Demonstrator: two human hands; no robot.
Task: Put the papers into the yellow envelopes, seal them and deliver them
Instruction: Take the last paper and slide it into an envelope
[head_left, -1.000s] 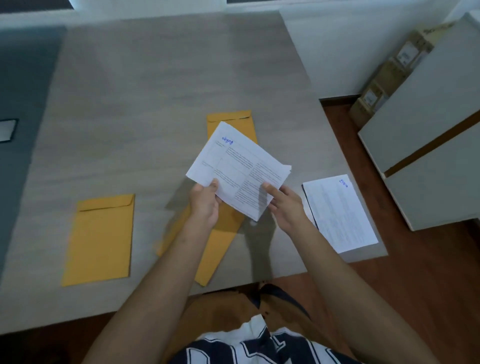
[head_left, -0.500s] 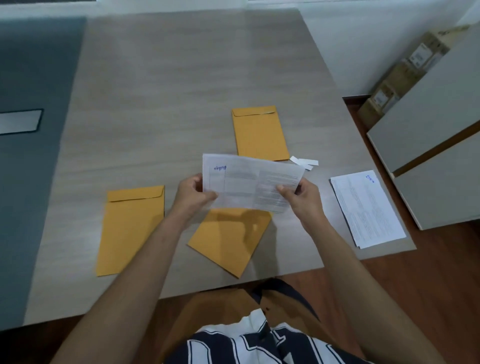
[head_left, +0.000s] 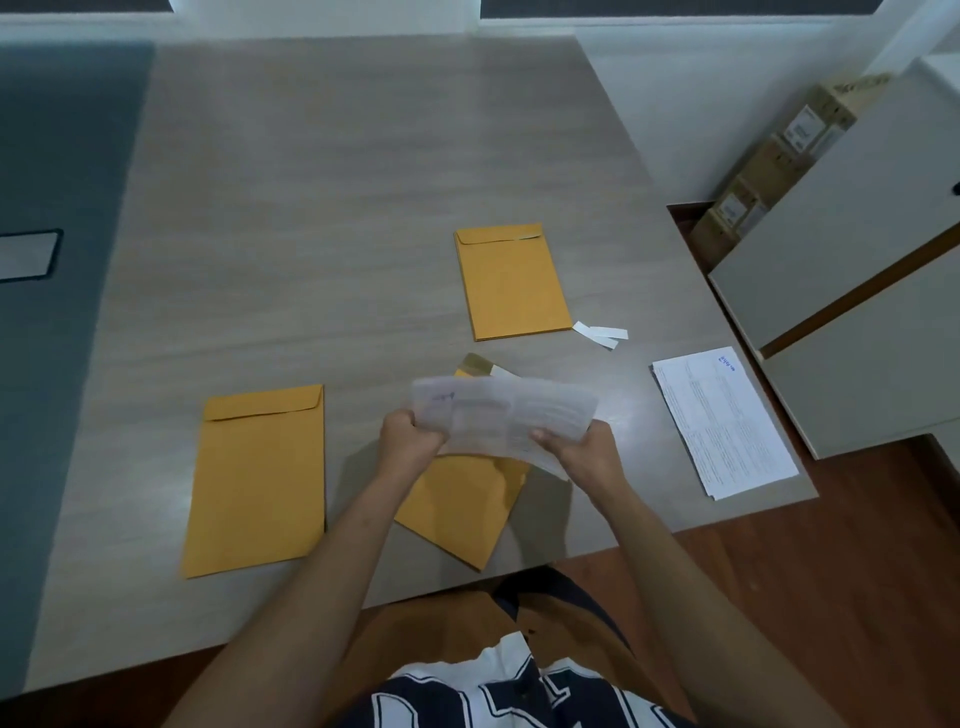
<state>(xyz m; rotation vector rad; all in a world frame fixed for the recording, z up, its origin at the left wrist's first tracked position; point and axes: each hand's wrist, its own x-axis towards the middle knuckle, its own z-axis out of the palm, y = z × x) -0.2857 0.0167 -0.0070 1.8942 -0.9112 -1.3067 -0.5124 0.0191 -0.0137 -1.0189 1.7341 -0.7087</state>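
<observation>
I hold a printed white paper (head_left: 506, 415) above the table, blurred and bent flat. My left hand (head_left: 410, 436) pinches its left end and my right hand (head_left: 582, 449) grips its right end. Under the paper lies a tilted yellow envelope (head_left: 467, 509) with its flap open at the top. A second yellow envelope (head_left: 260, 478) lies to the left with its flap folded down. A third yellow envelope (head_left: 511, 283) lies farther back. A stack of printed papers (head_left: 724, 418) rests near the table's right edge.
The grey wooden table (head_left: 332, 197) ends just right of the paper stack. Two small white strips (head_left: 602, 333) lie by the far envelope. A white cabinet (head_left: 852, 291) and cardboard boxes (head_left: 774, 161) stand at the right. A dark mat (head_left: 57, 218) covers the left.
The paper has been turned from slanted to level and lowered toward the tilted envelope, both hands still on its ends. The view has shifted, bringing the far envelope and white strips into sight.
</observation>
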